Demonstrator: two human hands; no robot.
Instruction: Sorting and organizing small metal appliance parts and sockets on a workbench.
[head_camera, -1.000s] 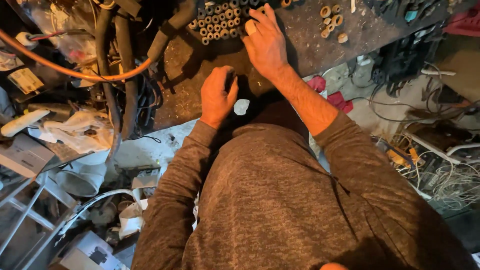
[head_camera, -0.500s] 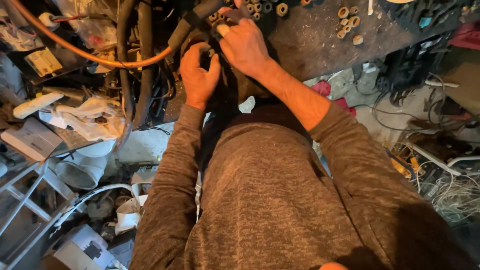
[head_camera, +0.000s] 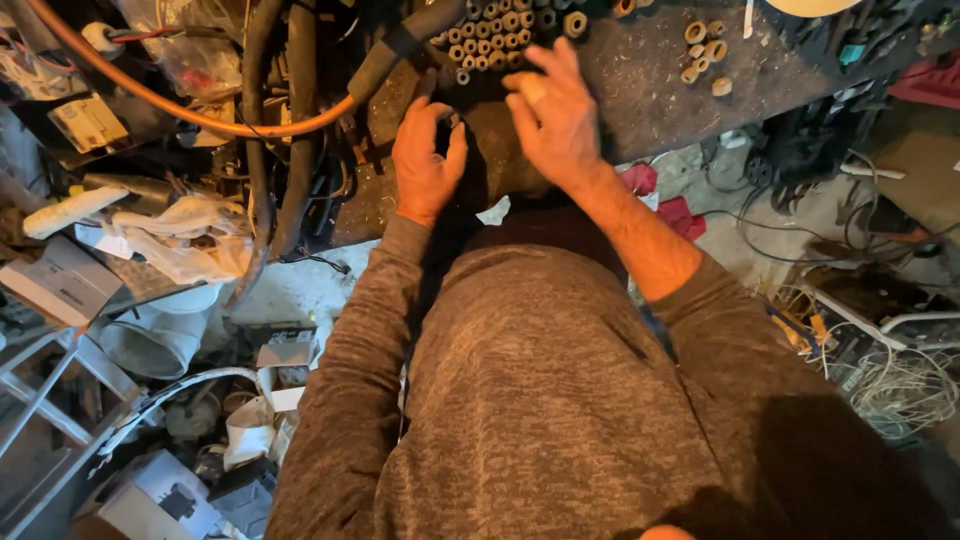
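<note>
Cluttered workshop, dark gritty worktop (head_camera: 650, 90). Left hand (head_camera: 425, 160) curled on small dark part (head_camera: 447, 128) at worktop edge. Right hand (head_camera: 556, 115) spread open, just below packed rings (head_camera: 500, 35). Step: sorting or picking rings; next needs fingertip pinch on one.

Head-worn, single view, looking steeply down past chest and forearms onto the dark workbench (head_camera: 650, 90) edge, close in; cluttered floor at both sides.
</note>
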